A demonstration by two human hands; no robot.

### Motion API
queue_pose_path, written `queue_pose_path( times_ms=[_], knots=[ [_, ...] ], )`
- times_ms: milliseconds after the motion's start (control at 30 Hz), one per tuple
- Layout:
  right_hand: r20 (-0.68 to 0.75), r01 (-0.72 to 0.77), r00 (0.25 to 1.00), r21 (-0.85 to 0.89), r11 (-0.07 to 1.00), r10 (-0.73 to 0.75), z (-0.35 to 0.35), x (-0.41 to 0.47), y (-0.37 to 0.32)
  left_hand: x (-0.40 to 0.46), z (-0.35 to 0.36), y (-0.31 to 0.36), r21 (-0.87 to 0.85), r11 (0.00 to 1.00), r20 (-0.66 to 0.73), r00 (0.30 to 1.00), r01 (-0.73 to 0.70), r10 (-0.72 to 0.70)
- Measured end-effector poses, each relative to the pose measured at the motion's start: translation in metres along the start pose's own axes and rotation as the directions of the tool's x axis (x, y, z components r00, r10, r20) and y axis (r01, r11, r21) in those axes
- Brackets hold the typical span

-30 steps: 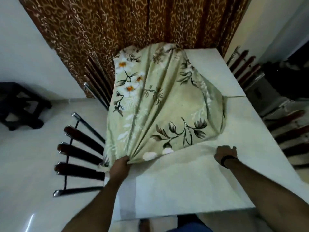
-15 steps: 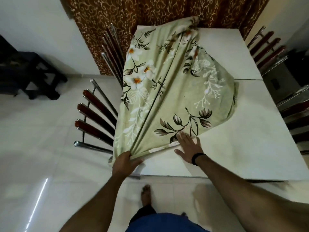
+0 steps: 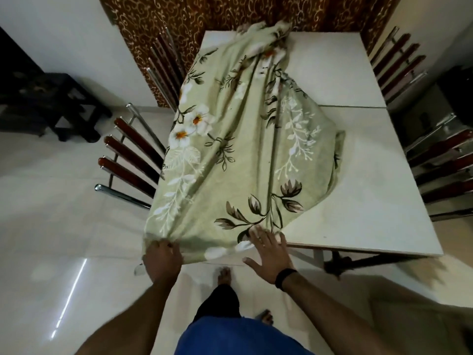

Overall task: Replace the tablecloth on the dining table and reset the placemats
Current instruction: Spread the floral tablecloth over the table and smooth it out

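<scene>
Where the pale green floral tablecloth [image 3: 238, 155] lies, it covers only the left part of the white dining table [image 3: 371, 175] — bunched and creased lengthwise, running from the far edge by the curtain down to the near left corner, with its left side hanging over the table's left edge. Its right side is folded under in a rounded bulge near the table's middle, and the table's right half shows bare, with a seam line across it.

At the near left corner, the left hand [image 3: 162, 260] is closed on a gathered fold of the cloth, fingers curled around the fabric where the creases converge. Just beside it, the right hand [image 3: 268, 254] rests flat and spread on the cloth's near edge, fingers apart, gripping nothing — a black band [image 3: 285, 278] sits on its wrist.

Wooden-slatted chairs with chrome frames stand on both sides: one at the left [image 3: 128, 162] close against the hanging cloth, others at the right [image 3: 440, 160]. A brown patterned curtain [image 3: 230, 14] hangs behind the table, and a dark stool [image 3: 51, 103] stands on the glossy floor at far left. Below, bare feet [image 3: 224, 274] and blue clothing [image 3: 238, 336] are visible.
</scene>
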State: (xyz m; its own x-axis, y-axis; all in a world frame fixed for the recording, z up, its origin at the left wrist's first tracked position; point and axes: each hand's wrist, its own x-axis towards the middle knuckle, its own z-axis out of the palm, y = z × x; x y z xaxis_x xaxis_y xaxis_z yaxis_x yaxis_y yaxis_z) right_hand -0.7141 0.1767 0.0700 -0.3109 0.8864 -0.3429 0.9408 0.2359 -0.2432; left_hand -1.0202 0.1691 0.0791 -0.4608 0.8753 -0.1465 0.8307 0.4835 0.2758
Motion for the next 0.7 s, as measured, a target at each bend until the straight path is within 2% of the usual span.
queue_pose_path(
  times_ms=[67, 133, 233, 300, 400, 467, 600, 700],
  knots=[
    [-0.049, 0.046, 0.998, 0.096, 0.994, -0.042, -0.015, 0.004, 0.012, 0.002, 0.001, 0.034, -0.036, 0.995, -0.081, 0.992, -0.098, 0.095],
    [-0.107, 0.041, 0.994, 0.190, 0.981, -0.021, -0.036, 0.014, 0.031, 0.009, 0.002, 0.081, -0.098, 0.976, -0.093, 0.978, -0.195, 0.186],
    [-0.182, -0.070, 0.974, 0.330, 0.941, 0.137, -0.069, 0.034, 0.073, 0.024, 0.013, 0.161, -0.195, 0.932, -0.063, 0.952, -0.307, 0.300],
    [-0.173, -0.172, 0.946, 0.449, 0.877, 0.274, -0.094, 0.046, 0.106, 0.035, 0.023, 0.217, -0.260, 0.892, -0.030, 0.926, -0.371, 0.377],
    [-0.050, -0.356, 0.876, 0.604, 0.713, 0.480, -0.122, 0.051, 0.155, 0.042, 0.041, 0.291, -0.332, 0.830, 0.036, 0.873, -0.448, 0.486],
    [0.055, -0.465, 0.822, 0.639, 0.612, 0.567, -0.136, 0.047, 0.185, 0.037, 0.051, 0.332, -0.378, 0.790, 0.076, 0.834, -0.482, 0.546],
    [0.243, -0.592, 0.763, 0.635, 0.496, 0.598, -0.154, 0.042, 0.232, 0.029, 0.071, 0.411, -0.403, 0.711, 0.179, 0.713, -0.576, 0.678],
    [0.316, -0.638, 0.743, 0.601, 0.481, 0.590, -0.159, 0.038, 0.257, 0.024, 0.087, 0.458, -0.343, 0.747, 0.319, 0.677, -0.570, 0.663]
  ],
)
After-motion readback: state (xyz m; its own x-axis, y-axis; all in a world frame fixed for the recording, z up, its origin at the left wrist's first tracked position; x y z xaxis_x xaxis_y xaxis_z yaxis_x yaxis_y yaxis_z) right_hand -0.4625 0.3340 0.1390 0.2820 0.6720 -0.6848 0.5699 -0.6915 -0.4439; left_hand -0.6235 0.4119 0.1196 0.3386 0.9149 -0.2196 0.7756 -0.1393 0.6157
